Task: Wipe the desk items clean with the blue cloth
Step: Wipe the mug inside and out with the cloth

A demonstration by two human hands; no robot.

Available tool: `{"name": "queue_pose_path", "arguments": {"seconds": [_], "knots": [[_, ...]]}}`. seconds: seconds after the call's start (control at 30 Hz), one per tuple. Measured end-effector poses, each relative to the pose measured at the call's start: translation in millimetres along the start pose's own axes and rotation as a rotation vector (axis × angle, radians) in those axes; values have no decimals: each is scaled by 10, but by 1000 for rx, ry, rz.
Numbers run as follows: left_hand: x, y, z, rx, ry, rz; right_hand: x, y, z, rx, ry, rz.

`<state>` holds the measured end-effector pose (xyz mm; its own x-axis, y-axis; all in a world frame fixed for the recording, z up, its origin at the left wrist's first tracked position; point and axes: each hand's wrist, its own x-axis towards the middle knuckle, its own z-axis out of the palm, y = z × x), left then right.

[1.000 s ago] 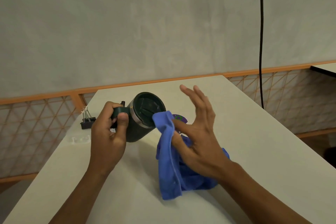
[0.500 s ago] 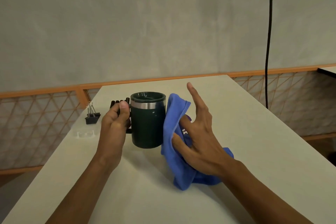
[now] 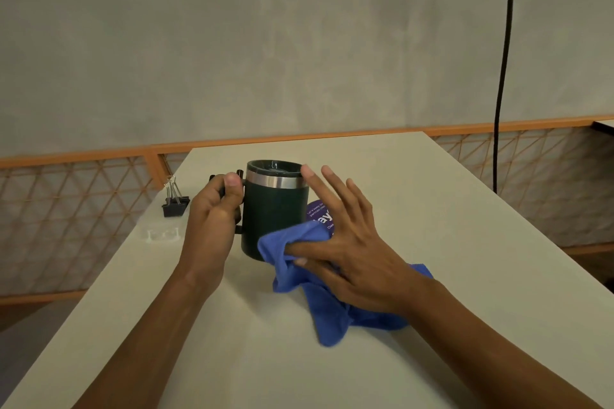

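A dark green mug (image 3: pixel 274 216) with a steel band and a lid stands upright on the white desk (image 3: pixel 448 226). My left hand (image 3: pixel 212 219) grips its handle, thumb on top. My right hand (image 3: pixel 352 252) pinches the blue cloth (image 3: pixel 332 309) with the thumb and holds a bunched part against the mug's lower right side. Its other fingers are spread out straight, the index tip near the mug's rim. The rest of the cloth trails on the desk under my right wrist.
A purple round card with white print (image 3: pixel 319 214) lies behind the cloth, right of the mug. A black binder clip (image 3: pixel 174 204) and a small clear object (image 3: pixel 162 235) sit near the desk's left edge. A black cable (image 3: pixel 501 76) hangs at the right.
The mug went from tilted with its lid toward me to standing upright on the desk. My right hand moved the cloth down from the rim to the mug's lower side.
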<state>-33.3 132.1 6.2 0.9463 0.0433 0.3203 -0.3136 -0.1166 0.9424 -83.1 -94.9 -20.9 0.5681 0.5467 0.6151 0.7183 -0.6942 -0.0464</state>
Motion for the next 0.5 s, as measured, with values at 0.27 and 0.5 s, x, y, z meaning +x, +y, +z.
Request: {"name": "queue_pose_path", "arguments": {"seconds": [0.27,0.5], "knots": [[86,57,-122,-105,117,-98,-210,79,-69,60,46,85],[31,32,12,-86,-37,-195,107,20,19,300,293,364]]}}
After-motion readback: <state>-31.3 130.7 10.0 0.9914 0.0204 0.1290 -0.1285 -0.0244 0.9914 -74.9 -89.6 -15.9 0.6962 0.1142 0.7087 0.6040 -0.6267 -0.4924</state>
